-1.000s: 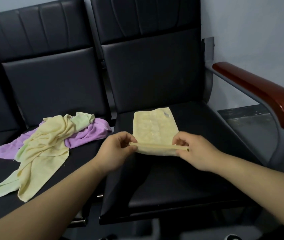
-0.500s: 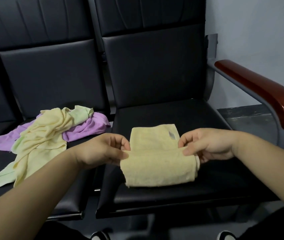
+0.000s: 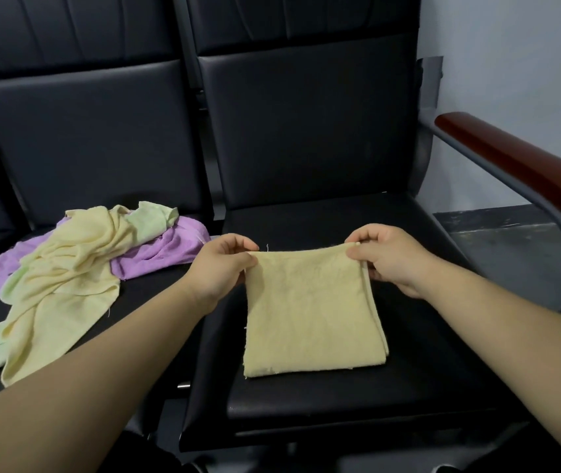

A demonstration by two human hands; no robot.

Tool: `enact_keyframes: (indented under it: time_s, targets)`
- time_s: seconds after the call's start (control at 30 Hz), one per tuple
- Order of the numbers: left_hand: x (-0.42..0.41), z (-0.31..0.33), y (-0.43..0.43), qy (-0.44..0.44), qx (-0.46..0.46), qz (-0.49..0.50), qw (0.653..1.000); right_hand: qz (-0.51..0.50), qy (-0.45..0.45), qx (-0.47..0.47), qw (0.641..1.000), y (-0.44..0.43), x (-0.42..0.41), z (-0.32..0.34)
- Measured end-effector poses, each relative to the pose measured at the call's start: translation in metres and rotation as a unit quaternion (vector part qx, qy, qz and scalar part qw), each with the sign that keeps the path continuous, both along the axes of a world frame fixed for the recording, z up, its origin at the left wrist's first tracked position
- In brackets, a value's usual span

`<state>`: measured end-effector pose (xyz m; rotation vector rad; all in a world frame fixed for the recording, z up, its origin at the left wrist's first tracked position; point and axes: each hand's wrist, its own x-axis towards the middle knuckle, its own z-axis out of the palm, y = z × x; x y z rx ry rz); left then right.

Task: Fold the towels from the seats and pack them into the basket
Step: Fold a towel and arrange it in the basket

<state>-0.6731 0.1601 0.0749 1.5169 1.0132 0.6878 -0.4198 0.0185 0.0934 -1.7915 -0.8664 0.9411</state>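
A pale yellow folded towel [image 3: 313, 312] is lying flat on the black padded right-hand seat [image 3: 340, 397], near its front edge, with layered edges showing along its right side. The left hand [image 3: 219, 269] is pinching the towel's far left corner between thumb and curled fingers, and the right hand [image 3: 388, 257] is gripping the far right corner the same way. On the black padded left-hand seat [image 3: 156, 295], well apart from the folded piece, a crumpled yellow towel [image 3: 67, 268] is sprawling over a purple towel [image 3: 169, 250] and a pale green towel [image 3: 149, 218]. A reddish-brown wooden armrest [image 3: 528, 172] is curving along the right side, beside a grey wall [image 3: 511, 63]. Nothing is covering the folded towel apart from the fingertips at its corners. Compared with half a second ago, the towel's far flap with the small label is no longer showing, the bulging fold is now lying flat as one rectangle, and both hands are sitting farther back, at its far edge.
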Motion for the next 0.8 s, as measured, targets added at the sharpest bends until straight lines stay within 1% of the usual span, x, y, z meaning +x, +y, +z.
enact_keyframes:
  time_s: [0.07,0.13,0.17,0.23,0.3,0.43,0.53,0.6,0.67,0.73,0.8]
  targets:
    - [0.007,-0.014,0.007,0.041,0.023,0.025,0.999,-0.013,-0.041,-0.011,0.999,0.01,0.002,-0.012]
    - [0.011,-0.029,0.011,0.105,0.081,0.03,0.991,-0.01,-0.089,-0.027,0.996,0.018,0.002,-0.023]
    - [0.013,-0.035,0.012,0.151,0.124,0.019,0.981,-0.007,-0.114,-0.038,0.993,0.022,0.002,-0.028]
    - [0.015,-0.042,0.014,0.248,0.21,-0.011,0.946,-0.001,-0.163,-0.062,0.985,0.028,0.003,-0.037]
    - [0.018,-0.044,0.017,0.287,0.25,-0.016,0.925,0.005,-0.202,-0.078,0.976,0.034,0.006,-0.042]
    - [0.022,-0.046,0.023,0.299,0.269,0.012,0.915,-0.018,-0.249,-0.082,0.965,0.045,0.008,-0.049]
    - [0.021,-0.041,0.019,0.273,0.287,0.036,0.917,-0.05,-0.27,-0.081,0.958,0.05,0.009,-0.049]
    - [0.021,-0.031,0.011,0.25,0.319,0.014,0.914,-0.046,-0.31,-0.068,0.947,0.051,0.007,-0.045]
    - [0.019,-0.018,-0.004,0.231,0.336,-0.029,0.913,-0.012,-0.356,-0.036,0.934,0.047,0.0,-0.036]
    - [0.014,-0.009,-0.022,0.215,0.348,-0.082,0.909,0.045,-0.355,-0.012,0.934,0.037,-0.013,-0.022]
    - [0.006,-0.008,-0.036,0.213,0.353,-0.144,0.9,0.126,-0.353,-0.013,0.927,0.02,-0.029,-0.013]
